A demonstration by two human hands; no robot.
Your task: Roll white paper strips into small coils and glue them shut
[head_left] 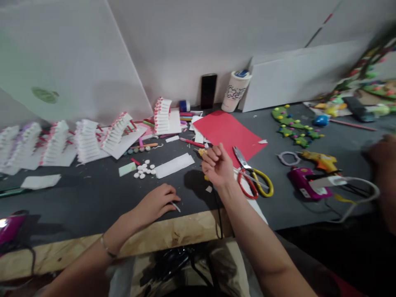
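My left hand [158,201] rests low over the dark table near its front edge, thumb and fingers pinching a thin white stick [176,206]. My right hand [218,166] is raised with its fingers curled in; what they hold, if anything, is hidden. Behind it show small yellow parts [202,152] of something mostly covered by the hand. Right beside that wrist lie scissors [244,159] with red and yellow handles, partly on a red sheet [227,130]. A folded white paper strip [175,166] and several white round pieces [144,169] lie beyond my left hand.
Folded white paper pieces with red-tipped sticks [86,142] line the back left. A phone [208,91] and a paper cup [235,91] stand against the wall. To the right are a yellow glue gun [321,161], a purple power block [306,183] with cables, and another person's hand [383,161].
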